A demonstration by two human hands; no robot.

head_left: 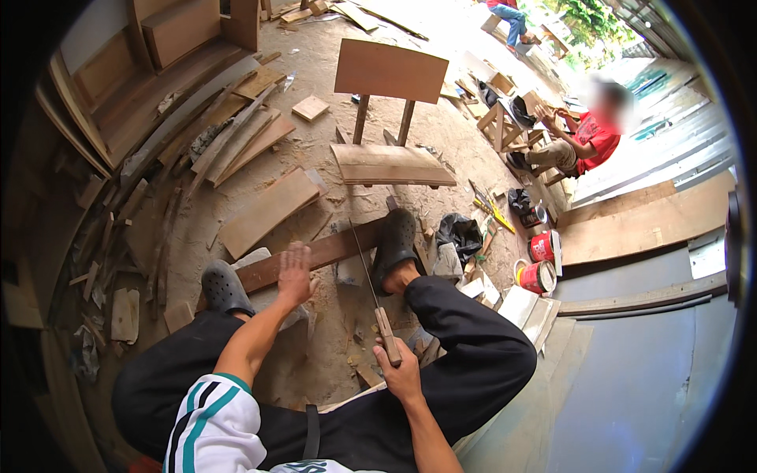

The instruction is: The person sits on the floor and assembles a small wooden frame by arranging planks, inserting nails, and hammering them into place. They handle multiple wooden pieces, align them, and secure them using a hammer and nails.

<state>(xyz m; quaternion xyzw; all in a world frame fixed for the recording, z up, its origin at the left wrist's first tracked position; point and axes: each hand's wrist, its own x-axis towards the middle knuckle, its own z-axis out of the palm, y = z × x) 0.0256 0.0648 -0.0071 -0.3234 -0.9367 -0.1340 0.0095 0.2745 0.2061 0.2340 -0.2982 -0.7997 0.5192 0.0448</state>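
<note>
A dark brown wooden plank [331, 251] lies across the dirt floor, pinned under my two dark clogs [394, 240]. My left hand [294, 274] presses flat on the plank, fingers spread. My right hand [398, 370] grips the wooden handle of a hand saw [369, 276], whose thin blade reaches forward to the plank beside my right foot. I sit low, with my knees in dark trousers spread to either side.
A wooden seat frame with a backboard [390, 118] stands ahead. Planks and offcuts [229, 142] pile up at the left. Two red paint tins [538, 264] and tools lie at the right. A person in a red shirt [587, 142] sits at the far right.
</note>
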